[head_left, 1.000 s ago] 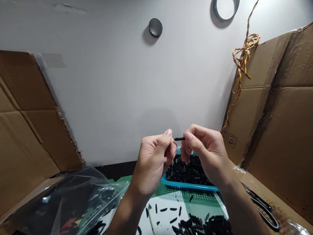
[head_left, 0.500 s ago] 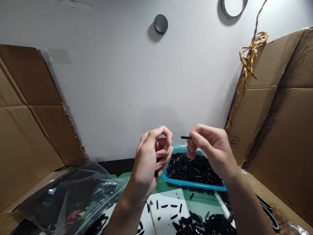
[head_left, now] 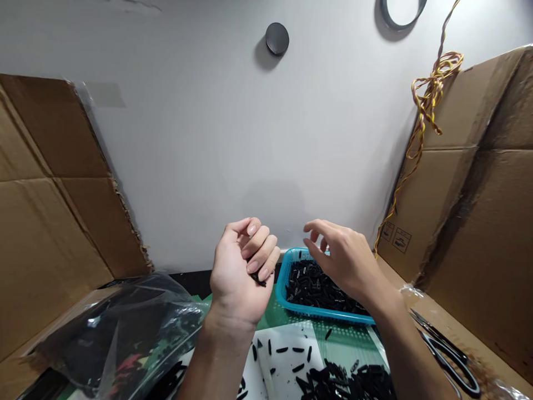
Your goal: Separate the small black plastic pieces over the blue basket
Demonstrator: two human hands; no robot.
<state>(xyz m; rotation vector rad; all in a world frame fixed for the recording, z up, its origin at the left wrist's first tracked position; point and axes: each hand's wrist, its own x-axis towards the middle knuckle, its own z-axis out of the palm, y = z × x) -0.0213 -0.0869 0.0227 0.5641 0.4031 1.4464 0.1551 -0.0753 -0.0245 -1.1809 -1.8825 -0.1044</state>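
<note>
My left hand (head_left: 245, 272) is turned palm up, its fingers curled over small black pieces (head_left: 257, 279) that show below the fingertips. Their exact kind I cannot make out. To the right, my right hand (head_left: 339, 250) hovers over a blue plastic basket (head_left: 328, 314), thumb and fingers apart with nothing between them. Many small black elongated parts (head_left: 320, 289) fill the basket. Nearer to me, a white sheet (head_left: 297, 332) bears several separate black parts, and a pile of similar parts (head_left: 345, 383) lies at its right.
A white pen-like tool (head_left: 265, 369) with a dark tip lies on the sheet. Clear plastic bag (head_left: 154, 316) at left; scissors (head_left: 452, 355) at right. Cardboard walls (head_left: 37, 222) flank both sides, and a yellow-brown twisted wire (head_left: 431, 94) hangs at the right.
The thin black piece pinched in my right hand is no longer there, and that hand's fingers have parted. My left hand has moved left, rolled palm up and curled its fingers in.
</note>
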